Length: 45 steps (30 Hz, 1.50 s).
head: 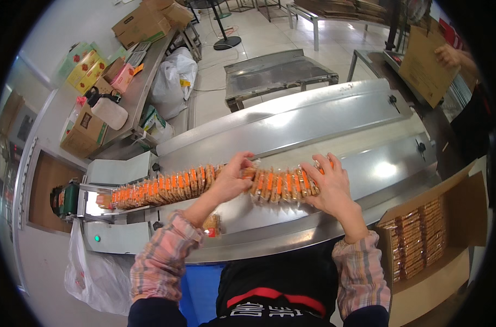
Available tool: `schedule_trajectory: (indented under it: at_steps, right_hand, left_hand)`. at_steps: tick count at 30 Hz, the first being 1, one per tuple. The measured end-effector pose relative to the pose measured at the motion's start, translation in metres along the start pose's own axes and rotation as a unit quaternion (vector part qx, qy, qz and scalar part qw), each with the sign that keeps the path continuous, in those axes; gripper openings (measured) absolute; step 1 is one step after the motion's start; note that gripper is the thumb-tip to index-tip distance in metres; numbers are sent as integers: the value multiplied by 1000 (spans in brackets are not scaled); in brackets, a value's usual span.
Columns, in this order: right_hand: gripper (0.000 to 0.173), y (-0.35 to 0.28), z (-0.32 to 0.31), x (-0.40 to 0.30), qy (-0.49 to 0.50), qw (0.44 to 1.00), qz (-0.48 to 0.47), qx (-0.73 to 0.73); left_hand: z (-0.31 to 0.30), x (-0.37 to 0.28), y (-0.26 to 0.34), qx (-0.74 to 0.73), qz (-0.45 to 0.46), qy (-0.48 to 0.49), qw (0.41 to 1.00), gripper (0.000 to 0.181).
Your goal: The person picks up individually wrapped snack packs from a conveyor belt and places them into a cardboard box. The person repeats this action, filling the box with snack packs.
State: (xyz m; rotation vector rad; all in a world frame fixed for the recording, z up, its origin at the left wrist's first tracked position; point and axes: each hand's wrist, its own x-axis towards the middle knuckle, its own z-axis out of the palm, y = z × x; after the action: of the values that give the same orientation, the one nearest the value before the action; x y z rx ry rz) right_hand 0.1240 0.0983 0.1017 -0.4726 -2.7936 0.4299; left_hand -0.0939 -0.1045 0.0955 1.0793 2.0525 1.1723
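Note:
A stack of plastic-wrapped biscuits with orange labels (pixel 286 184) stands on edge between my two hands, over the metal conveyor table. My left hand (pixel 232 176) closes on the stack's left end, and my right hand (pixel 329 184) grips its right end, fingers over the top. A longer row of the same wrapped biscuits (pixel 162 190) runs left from my left hand to the machine's outlet. One loose wrapped biscuit (pixel 212 225) lies flat on the metal nearer my body.
At right stands an open cardboard box (pixel 430 272) with packed rows of wrapped biscuits (pixel 417 237). Another person's hand (pixel 448 56) holds a cardboard box (pixel 425 67) at upper right. A side table (pixel 149 88) bears boxes and a jug (pixel 109 112). A plastic bag (pixel 96 280) hangs at lower left.

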Motion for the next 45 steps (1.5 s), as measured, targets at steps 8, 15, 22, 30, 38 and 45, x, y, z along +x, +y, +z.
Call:
schedule_trajectory:
  at_steps: [8, 15, 22, 30, 38, 45]
  right_hand:
    - [85, 1, -7, -1, -36, 999, -3, -12]
    - [84, -7, -4, 0, -31, 999, -2, -20]
    - [82, -2, -4, 1, -27, 999, -12, -35]
    - [84, -20, 3, -4, 11, 999, -12, -39]
    - [71, -66, -1, -26, 131, 987, -31, -87]
    - [67, -58, 33, -32, 168, 986, 16, -14]
  left_hand:
    - [-4, 0, 34, 54, -50, -42, 996, 30]
    - [14, -1, 3, 83, -49, 40, 995, 19]
    - [21, -33, -8, -134, -48, -32, 989, 84]
    - [32, -30, 3, 175, 64, 18, 982, 93]
    - [37, -72, -5, 117, 114, 120, 979, 82]
    - [29, -63, -17, 97, 117, 99, 983, 82]
